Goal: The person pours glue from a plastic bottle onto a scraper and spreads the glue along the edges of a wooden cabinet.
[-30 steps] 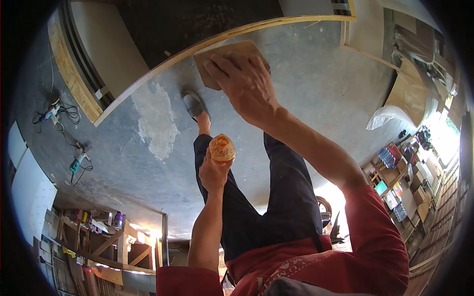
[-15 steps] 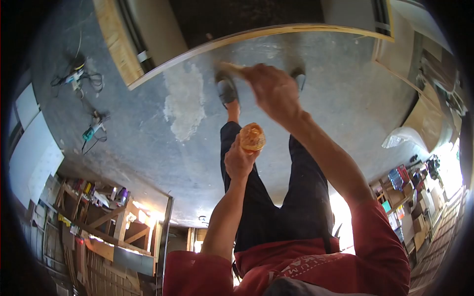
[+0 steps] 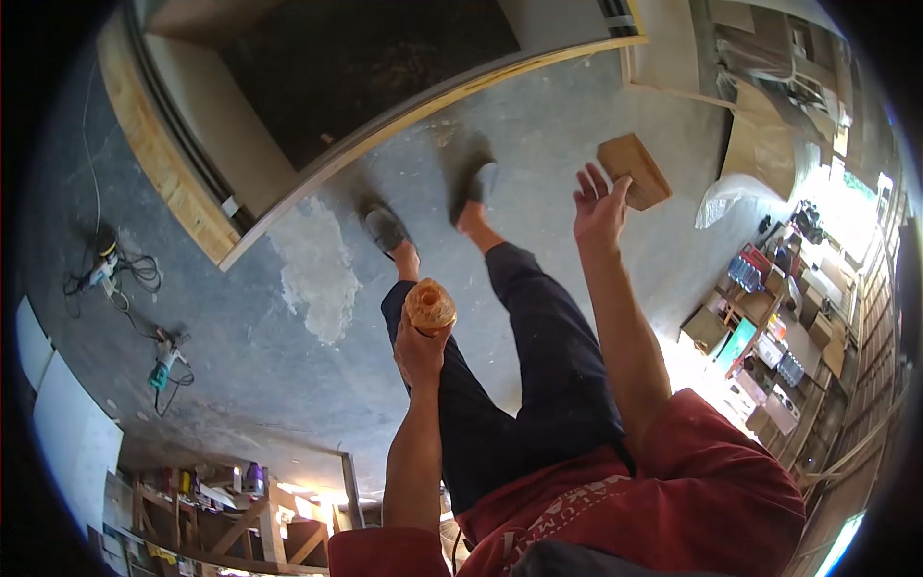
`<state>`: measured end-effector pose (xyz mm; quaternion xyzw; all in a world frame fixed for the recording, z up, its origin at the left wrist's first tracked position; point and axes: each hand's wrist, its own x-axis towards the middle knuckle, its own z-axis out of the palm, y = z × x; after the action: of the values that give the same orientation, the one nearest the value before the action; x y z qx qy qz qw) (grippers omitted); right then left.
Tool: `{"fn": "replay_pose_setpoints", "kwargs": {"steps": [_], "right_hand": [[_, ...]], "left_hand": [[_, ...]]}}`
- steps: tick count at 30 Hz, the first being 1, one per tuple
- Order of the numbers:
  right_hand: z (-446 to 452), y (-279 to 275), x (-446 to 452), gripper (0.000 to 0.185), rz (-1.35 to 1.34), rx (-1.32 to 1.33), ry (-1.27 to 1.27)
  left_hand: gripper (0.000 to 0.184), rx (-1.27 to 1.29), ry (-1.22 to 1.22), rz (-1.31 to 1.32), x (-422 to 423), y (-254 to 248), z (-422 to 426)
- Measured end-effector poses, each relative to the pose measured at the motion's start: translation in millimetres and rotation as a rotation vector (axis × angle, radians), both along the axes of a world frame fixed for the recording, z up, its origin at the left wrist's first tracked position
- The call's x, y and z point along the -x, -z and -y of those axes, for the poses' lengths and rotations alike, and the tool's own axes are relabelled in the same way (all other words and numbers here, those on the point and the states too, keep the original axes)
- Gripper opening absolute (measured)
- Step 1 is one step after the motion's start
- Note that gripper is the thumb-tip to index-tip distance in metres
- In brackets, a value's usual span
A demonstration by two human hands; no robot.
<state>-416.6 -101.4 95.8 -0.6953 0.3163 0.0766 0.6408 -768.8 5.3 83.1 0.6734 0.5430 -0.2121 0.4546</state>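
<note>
Taking the middle of the view as the clock's centre, the left hand sits just off it at 8 o'clock, fingers wrapped snugly around an orange container whose rounded end faces the camera. What the container holds cannot be told from this angle

The right hand is farther out at 2 o'clock, its visible fingers loosely spread and half extended. Its thumb lies over the near side of a wooden block, which reaches out beyond the hand toward 2 o'clock, tilted, with one long edge showing. The block appears to be pinched there, though any fingers behind it are hidden, so how firm the hold is cannot be told

The step in hand looks like carrying: both things seem to be held in the air above the floor, well apart from each other and from the wood-edged frame that spans 10 to 1 o'clock. Neither hand is working on a surface

As a judgement, using the block from here would call for a fuller grip by the right hand and a turn of the wrist to set its face or edge, while the left hand would need only to keep the container steady and clear of the legs. The teal power tool, past 8 o'clock on the floor, is out of both hands' way
</note>
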Motion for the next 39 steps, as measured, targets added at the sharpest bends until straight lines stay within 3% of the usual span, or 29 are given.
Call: {"fn": "replay_pose_setpoints", "kwargs": {"steps": [2, 7, 12, 16, 19, 20, 22, 25, 28, 31, 33, 34, 36, 37, 39], "right_hand": [[8.1, 25.5, -46.9, 0.065, -0.024, -0.166, 0.304], [-15.6, 98.6, -166.3, 0.064, -0.196, -0.594, 0.623], [-37.0, 204.0, -247.9, 0.056, -0.239, -0.570, 0.701], [-114.9, 91.2, -217.6, 0.051, -0.342, -0.381, 0.783], [-116.2, 70.8, -216.5, 0.043, -0.720, 0.458, -0.194], [-116.1, 72.2, -219.1, 0.042, -0.707, 0.549, -0.291], [-102.7, 77.6, -221.7, 0.039, -0.611, 0.503, -0.174], [-52.3, 99.9, -238.7, 0.036, -0.354, 0.283, 0.209], [23.3, 110.3, -248.4, 0.035, -0.222, 0.154, 0.306], [94.1, 102.7, -228.5, 0.035, -0.208, 0.132, 0.149], [125.7, 84.9, -198.2, 0.044, -0.167, 0.326, -0.085], [134.4, 69.4, -181.3, 0.044, -0.174, 0.326, -0.070], [138.6, 31.4, -154.0, 0.056, -0.178, 0.091, -0.387], [140.9, 19.6, -139.8, 0.056, -0.167, 0.078, -0.371], [142.0, -3.9, -113.5, 0.062, -0.233, -0.316, -0.587]], "left_hand": [[0.094, 0.000, -0.011, 0.060, -4.1, 2.0, -0.9], [0.095, -0.020, 0.050, 0.034, -26.5, -4.8, -9.5], [0.098, -0.051, 0.088, 0.015, -35.3, 5.1, 2.1], [0.101, -0.049, 0.075, -0.060, -57.8, 0.8, 7.1], [0.100, -0.090, 0.066, -0.133, -62.5, -0.6, 8.4], [0.098, -0.108, 0.048, -0.139, -63.6, -0.6, 10.0], [0.096, -0.104, 0.010, -0.137, -66.0, -2.3, 12.2], [0.092, -0.124, -0.025, -0.101, -64.1, 1.9, 20.0], [0.093, -0.105, -0.040, -0.103, -64.8, 1.3, 22.7], [0.095, -0.088, -0.048, -0.096, -68.3, -1.9, 24.2], [0.095, -0.111, -0.030, -0.055, -71.4, 0.6, 23.9], [0.095, -0.156, -0.042, 0.048, -70.4, -0.8, 24.0], [0.094, -0.208, -0.036, 0.163, -68.6, -8.1, 20.8], [0.093, -0.251, -0.013, 0.210, -69.0, -14.0, 16.7], [0.092, -0.312, 0.027, 0.279, -80.6, -33.0, 0.2]]}}
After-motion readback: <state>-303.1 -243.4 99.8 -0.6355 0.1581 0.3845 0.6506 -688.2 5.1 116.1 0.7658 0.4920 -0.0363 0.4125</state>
